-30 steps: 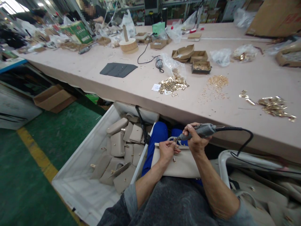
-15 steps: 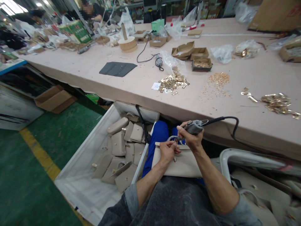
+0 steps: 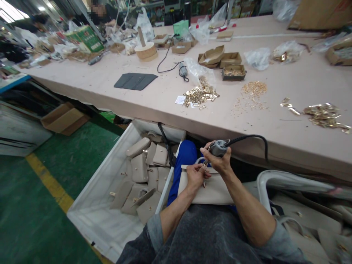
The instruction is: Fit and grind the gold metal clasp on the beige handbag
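Note:
Across my lap lies a beige handbag (image 3: 216, 190) with a handle at its upper edge and a small gold clasp (image 3: 204, 185) on its front. My left hand (image 3: 195, 176) is closed at the bag's top edge, its fingertips pinching a small gold metal fitting (image 3: 205, 164). My right hand (image 3: 223, 162) is wrapped round a grey corded electric screwdriver (image 3: 219, 148), tilted with its front end down toward the fitting. The tip is too small to make out, so I cannot tell whether it touches. A black cord (image 3: 249, 136) runs off to the right.
Left of my legs, a white bin (image 3: 93, 216) holds several beige bags. Another white bin (image 3: 262, 183) with bags stands at right. On the table (image 3: 154, 101) are gold plates (image 3: 199, 95), tiny screws (image 3: 254, 90), gold fittings (image 3: 323, 114), small boxes (image 3: 232, 72) and a second screwdriver (image 3: 183, 70). A person (image 3: 103, 14) sits far back.
My right hand and the screwdriver have moved a little left, closer to the fitting, and the cord has shifted with them. My left hand keeps its pinch at the bag's top edge.

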